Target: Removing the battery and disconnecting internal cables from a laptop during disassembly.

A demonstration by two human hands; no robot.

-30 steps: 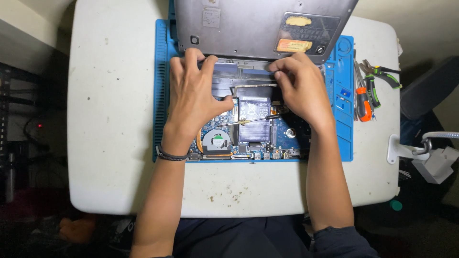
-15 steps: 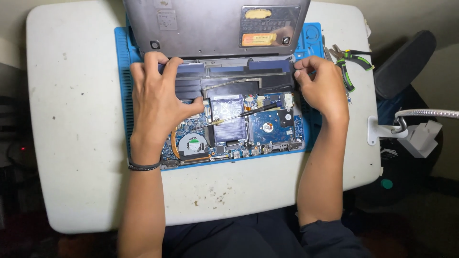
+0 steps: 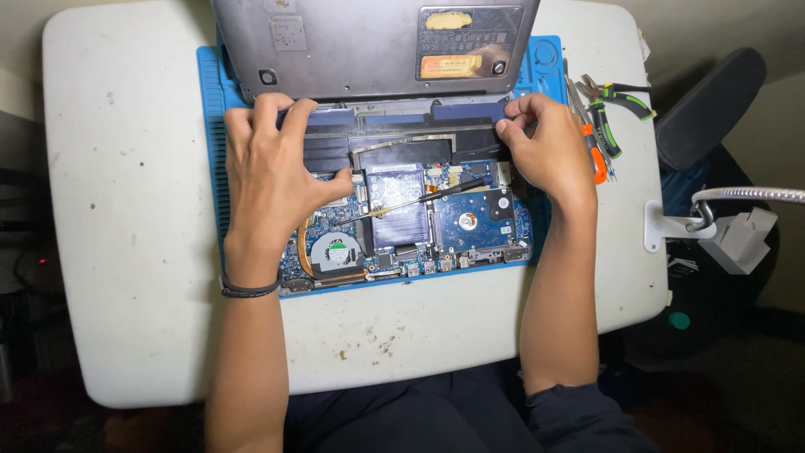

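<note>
A white table (image 3: 126, 252) with rounded corners, speckled and scuffed, is seen from above, and a blue work mat (image 3: 214, 109) is laid across its far middle. On the mat an opened laptop (image 3: 402, 210) is set, its circuit board, round fan (image 3: 335, 250) and silver disk drive (image 3: 470, 220) exposed. The grey bottom cover (image 3: 352, 42) is tilted up along the laptop's far edge.

The left hand (image 3: 272, 172) is spread over the left part of the board, its fingers (image 3: 267, 113) curled over the dark strip below the cover's near edge and the thumb pressed toward the middle of the board — nothing is enclosed in it. A dark band is worn on that wrist. The right hand (image 3: 549, 151) is placed at the laptop's far right corner, its fingers pinched on the edge of the same dark strip. A slim black screwdriver (image 3: 419, 200) is left lying across the board between the hands, touched by neither.

To the right of the mat a cluster of hand tools — green-handled pliers (image 3: 616, 113) among them — lies close to the table's right edge. A white clamp with a grey flexible arm (image 3: 746, 195) is fixed on that edge. Bare table is left open on the left and along the near side; beyond the edges the room is dark.
</note>
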